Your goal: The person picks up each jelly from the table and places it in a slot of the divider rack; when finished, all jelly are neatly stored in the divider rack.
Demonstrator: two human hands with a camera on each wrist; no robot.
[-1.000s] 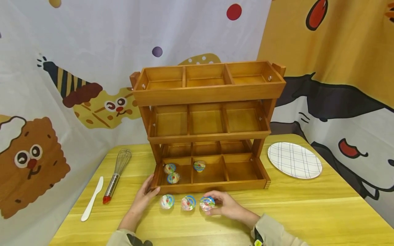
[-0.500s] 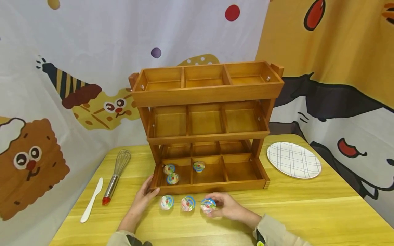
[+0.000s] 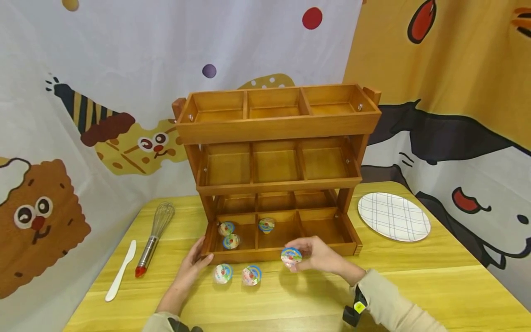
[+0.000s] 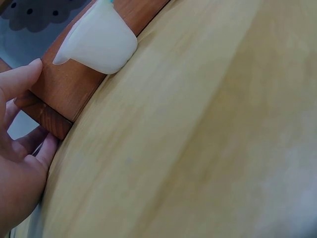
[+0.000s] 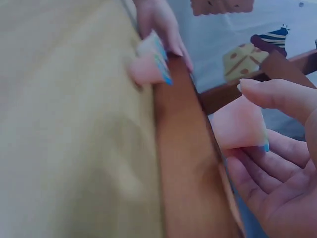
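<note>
My right hand [image 3: 319,256] pinches a small pink jelly cup [image 3: 291,258] with a printed, blue-edged lid, just in front of the rack's lowest tray. The right wrist view shows this jelly cup [image 5: 238,126] between thumb and fingers, raised off the table. At the front left corner of the three-tier wooden rack [image 3: 265,130], my left hand [image 3: 191,267] holds the lowest tray, thumb on its front board. A whitish jelly cup [image 3: 223,274] and a pink jelly cup [image 3: 251,275] stand on the table before it. Two more jelly cups [image 3: 231,241] share the tray's left compartment; another jelly cup [image 3: 266,225] is in the middle one.
On the left of the table lie a whisk [image 3: 155,237] with a red-tipped handle and a white plastic knife [image 3: 120,271]. A checked white plate [image 3: 394,216] is right of the rack. A printed cloth [image 3: 265,41] hangs behind.
My right hand has lifted the pink jelly cup off the table and carried it slightly right and toward the rack. My left hand stays on the tray corner.
</note>
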